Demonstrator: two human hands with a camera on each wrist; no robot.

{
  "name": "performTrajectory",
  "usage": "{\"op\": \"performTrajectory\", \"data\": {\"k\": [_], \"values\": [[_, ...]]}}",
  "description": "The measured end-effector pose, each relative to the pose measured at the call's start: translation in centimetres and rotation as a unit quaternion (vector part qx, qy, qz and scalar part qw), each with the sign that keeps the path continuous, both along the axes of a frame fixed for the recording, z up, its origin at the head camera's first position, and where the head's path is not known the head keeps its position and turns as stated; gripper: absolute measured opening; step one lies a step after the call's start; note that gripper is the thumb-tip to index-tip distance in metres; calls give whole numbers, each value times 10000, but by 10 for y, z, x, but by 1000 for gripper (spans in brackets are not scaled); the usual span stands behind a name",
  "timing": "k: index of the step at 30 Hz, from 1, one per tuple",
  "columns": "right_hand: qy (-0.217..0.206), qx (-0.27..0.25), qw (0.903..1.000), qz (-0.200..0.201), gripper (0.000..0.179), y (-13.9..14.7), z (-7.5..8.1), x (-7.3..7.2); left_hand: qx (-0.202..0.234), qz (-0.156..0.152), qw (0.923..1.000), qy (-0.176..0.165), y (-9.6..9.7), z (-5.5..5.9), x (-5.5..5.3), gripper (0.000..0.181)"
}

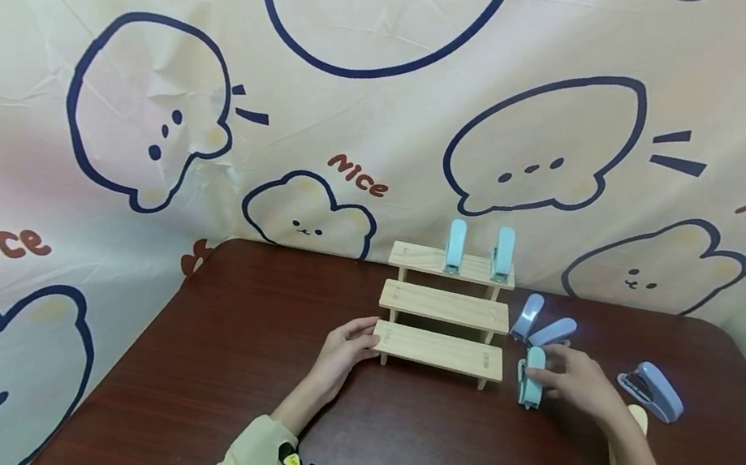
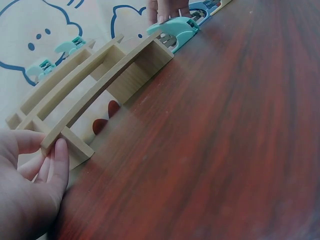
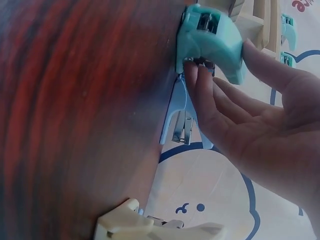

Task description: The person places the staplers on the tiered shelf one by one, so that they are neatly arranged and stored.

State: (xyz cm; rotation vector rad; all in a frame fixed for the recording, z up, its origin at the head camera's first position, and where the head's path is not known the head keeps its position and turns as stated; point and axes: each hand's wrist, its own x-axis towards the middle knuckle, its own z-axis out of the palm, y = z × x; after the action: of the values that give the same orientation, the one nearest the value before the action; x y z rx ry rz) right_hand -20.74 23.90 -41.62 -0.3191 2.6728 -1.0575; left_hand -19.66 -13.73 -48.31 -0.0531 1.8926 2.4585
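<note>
A small three-tier wooden shelf (image 1: 438, 350) stands on the table. My left hand (image 1: 339, 358) pinches the left end of its lowest step between thumb and fingers, as the left wrist view shows. Just right of the shelf, my right hand (image 1: 577, 382) holds a teal stapler (image 1: 530, 386), thumb on one side and fingertips on the other in the right wrist view. Two more teal staplers, a left one (image 1: 455, 246) and a right one (image 1: 503, 254), stand on the top step. The middle and lowest steps bear nothing.
Behind my right hand lie a lilac stapler (image 1: 528, 316) and a bluish one (image 1: 554, 332). Farther right sits another blue stapler (image 1: 653, 390), with a cream stapler (image 3: 125, 222) partly hidden by my right forearm in the head view. A patterned cloth (image 1: 333, 119) hangs behind the table.
</note>
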Motion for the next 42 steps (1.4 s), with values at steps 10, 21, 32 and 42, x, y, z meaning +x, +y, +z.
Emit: {"op": "performTrajectory", "data": {"k": [10, 21, 32, 42], "values": [[157, -106, 9997, -146, 54, 0, -2, -2, 22, -16, 10000, -38, 0, -1, 0, 47], [185, 185, 9996, -61, 63, -1, 1, -3, 24, -1, 10000, -22, -1, 0, -1, 47], [223, 308, 9992, -91, 67, -3, -1, -5, 15, -19, 10000, -4, -1, 0, 0, 47], [387, 467, 9979, -242, 59, -6, 2, -2, -8, -11, 10000, -23, -1, 0, 0, 48]]}}
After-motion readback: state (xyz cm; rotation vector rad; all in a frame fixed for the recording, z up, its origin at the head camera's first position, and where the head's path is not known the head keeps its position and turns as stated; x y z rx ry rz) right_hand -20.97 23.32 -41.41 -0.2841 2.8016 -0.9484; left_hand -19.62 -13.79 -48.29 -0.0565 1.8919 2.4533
